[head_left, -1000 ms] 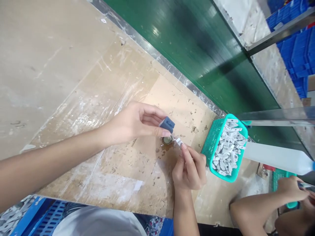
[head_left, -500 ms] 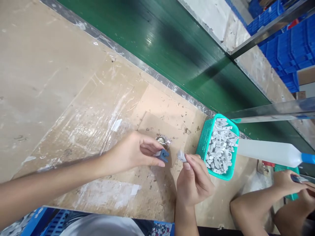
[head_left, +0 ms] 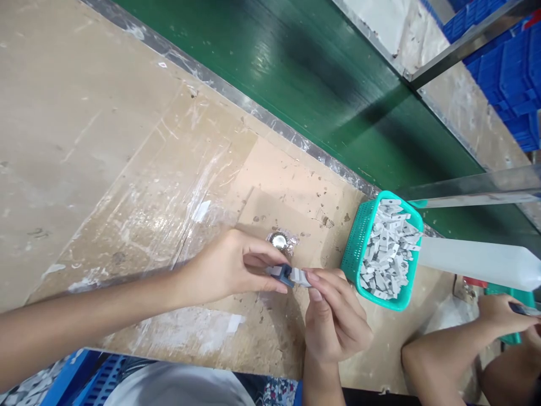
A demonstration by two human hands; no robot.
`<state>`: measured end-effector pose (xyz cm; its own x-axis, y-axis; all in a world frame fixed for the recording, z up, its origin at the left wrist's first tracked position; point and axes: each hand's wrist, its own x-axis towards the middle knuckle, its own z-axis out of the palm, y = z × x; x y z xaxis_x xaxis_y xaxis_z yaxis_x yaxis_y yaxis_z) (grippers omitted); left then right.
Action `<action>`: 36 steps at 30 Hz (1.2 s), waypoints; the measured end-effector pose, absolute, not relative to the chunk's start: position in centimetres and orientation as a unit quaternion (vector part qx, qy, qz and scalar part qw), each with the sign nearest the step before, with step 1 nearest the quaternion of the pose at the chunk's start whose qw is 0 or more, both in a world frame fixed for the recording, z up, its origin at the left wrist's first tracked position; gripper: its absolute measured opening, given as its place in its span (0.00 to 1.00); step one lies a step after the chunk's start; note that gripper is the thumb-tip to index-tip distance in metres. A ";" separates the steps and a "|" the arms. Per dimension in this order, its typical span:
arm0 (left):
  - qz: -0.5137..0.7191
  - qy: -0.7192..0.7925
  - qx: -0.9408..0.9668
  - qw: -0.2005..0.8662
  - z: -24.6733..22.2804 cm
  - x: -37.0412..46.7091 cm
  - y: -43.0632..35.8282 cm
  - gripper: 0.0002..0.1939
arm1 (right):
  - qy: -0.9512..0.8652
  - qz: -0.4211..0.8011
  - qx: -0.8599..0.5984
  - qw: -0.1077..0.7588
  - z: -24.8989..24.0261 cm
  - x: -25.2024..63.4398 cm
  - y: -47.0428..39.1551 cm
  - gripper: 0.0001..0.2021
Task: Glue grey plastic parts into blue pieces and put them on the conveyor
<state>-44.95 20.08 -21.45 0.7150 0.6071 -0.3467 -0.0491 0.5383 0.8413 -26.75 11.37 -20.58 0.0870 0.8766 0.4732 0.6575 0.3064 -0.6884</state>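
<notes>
My left hand (head_left: 247, 264) pinches a small dark blue plastic piece (head_left: 282, 273) with a notched end facing right. Between the thumb and fingers of my right hand (head_left: 336, 313) is a small light grey plastic piece (head_left: 300, 277). The grey piece's left end meets the notch of the blue one; how deep it sits I cannot tell. Just beyond both hands, a round metal cap (head_left: 279, 241) lies on the bench. To the right stands a teal basket (head_left: 354, 248) full of similar grey pieces (head_left: 389, 251).
A green conveyor belt (head_left: 296, 84) runs diagonally behind the worn bench (head_left: 127, 186). A translucent white bottle (head_left: 473, 262) lies right of the basket. A co-worker's hand (head_left: 501, 313) holds something dark at the far right. Blue crates (head_left: 507, 73) are stacked at the upper right.
My right hand has brought the grey piece left against the blue piece, closing the gap between them. The blue piece has turned slightly in my left hand.
</notes>
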 end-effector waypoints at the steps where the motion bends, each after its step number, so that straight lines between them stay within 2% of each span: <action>1: 0.202 0.321 0.440 0.814 -21.4 -45.0 20.1 0.17 | -0.665 0.121 -0.577 0.459 -20.6 -26.8 11.4 0.16; 10: 0.227 0.311 0.440 0.811 -21.6 -45.3 19.9 0.15 | -0.655 0.164 -0.571 0.468 -21.2 -27.1 11.4 0.19; 19: 0.233 0.350 0.457 0.784 -20.3 -45.6 20.5 0.12 | -0.670 0.259 -0.546 0.431 -20.2 -27.3 11.5 0.26; 24: 0.219 0.365 0.464 0.777 -19.2 -46.7 21.5 0.11 | -0.712 0.255 -0.509 0.411 -19.0 -27.6 12.1 0.28; 28: 0.203 0.333 0.413 0.823 -18.9 -47.1 21.7 0.11 | -0.720 0.265 -0.505 0.395 -18.2 -27.3 13.4 0.24; 33: 0.180 0.273 0.205 0.923 -18.9 -46.9 20.4 0.14 | -0.626 0.433 -0.461 0.456 -17.0 -28.0 15.1 0.15; 36: 0.215 0.287 0.146 0.922 -18.3 -46.8 19.5 0.18 | -0.591 0.459 -0.443 0.494 -16.5 -29.1 15.3 0.13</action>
<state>-46.78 19.49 -18.29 0.7434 0.4798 -0.4659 -0.3120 0.8650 0.3930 -29.05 15.35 -16.46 -0.1198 0.9770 0.1766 0.0712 0.1859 -0.9800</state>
